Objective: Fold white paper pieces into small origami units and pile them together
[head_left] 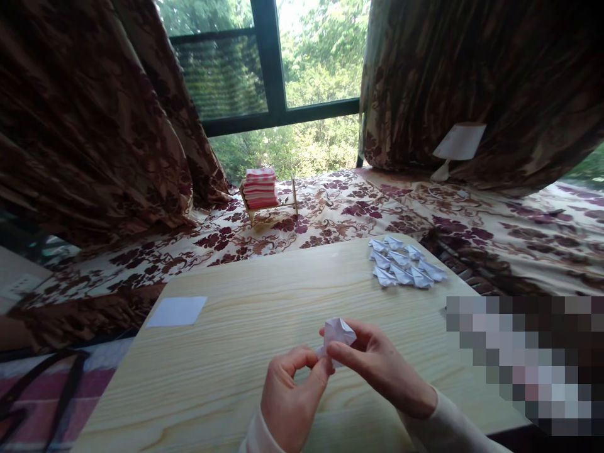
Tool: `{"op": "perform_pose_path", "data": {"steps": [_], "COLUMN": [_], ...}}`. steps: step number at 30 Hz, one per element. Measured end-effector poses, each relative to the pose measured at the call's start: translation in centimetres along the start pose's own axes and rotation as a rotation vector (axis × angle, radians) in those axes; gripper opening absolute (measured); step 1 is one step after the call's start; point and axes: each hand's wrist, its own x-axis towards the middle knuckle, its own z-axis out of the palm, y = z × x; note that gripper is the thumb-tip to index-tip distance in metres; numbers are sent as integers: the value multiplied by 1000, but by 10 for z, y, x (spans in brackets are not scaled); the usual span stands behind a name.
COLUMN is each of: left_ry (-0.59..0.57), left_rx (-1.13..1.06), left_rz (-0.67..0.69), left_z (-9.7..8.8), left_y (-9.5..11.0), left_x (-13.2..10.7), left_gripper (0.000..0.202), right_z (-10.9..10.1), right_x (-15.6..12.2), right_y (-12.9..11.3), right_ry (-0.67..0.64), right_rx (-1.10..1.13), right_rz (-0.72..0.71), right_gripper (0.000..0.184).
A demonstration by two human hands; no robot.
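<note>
A small folded white paper piece (pixel 338 332) is held between both hands, above the near middle of the table. My left hand (pixel 293 389) pinches its lower left corner between thumb and index finger. On the other side, my right hand (pixel 377 358) grips it with the thumb in front and the fingers behind. Part of the paper is hidden by the thumbs. Several folded white paper pieces (pixel 401 264) lie grouped in rows at the table's far right corner. A flat white sheet of paper (pixel 177 311) rests near the left edge.
The light wooden table (pixel 245 289) stands before a ledge with floral cloth (pixel 330 207). On that ledge are a small rack (pixel 296 196) with folded striped cloths (pixel 260 189) and a white lamp (pixel 460 141). Patterned curtains (pixel 123 113) flank the window. A blurred patch covers the right side.
</note>
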Motion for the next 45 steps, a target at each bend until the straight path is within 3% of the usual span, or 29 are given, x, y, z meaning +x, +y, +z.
{"op": "perform_pose_path", "data": {"steps": [3,6,16,19,24,29,34,39,45], "left_ry": [-41,-9,43,39,57,48,25,118,191], "left_rx": [67,62,109,130,84,42,137,139,15], "left_rz": [-5,11,236,209,140,90,39,117,84], "left_z": [0,0,0,1,-2,-4,-4,-5,-1], "left_y": [4,7,8,8,6,7,14,18,11], "left_x": [1,4,0,0,3,3,7,13,14], "left_gripper": [25,23,24,24,25,25,18,16,18], "right_z": [-1,-1,9,11,-1,-15,-13,-11,-12], "right_x": [0,1,-1,-1,-1,-3,-3,-3,-8], "right_y": [-3,-4,2,4,-1,-12,-12,-17,-19], "right_ry": [49,70,130,144,48,34,32,-21,10], "right_rx": [-8,-13,-43,-66,-107,-247,-258,-354,-316], "right_rz": [-1,-11,-76,-75,-33,-123,-177,-218,-156], "right_gripper": [27,31,35,38,30,37,28,31,30]}}
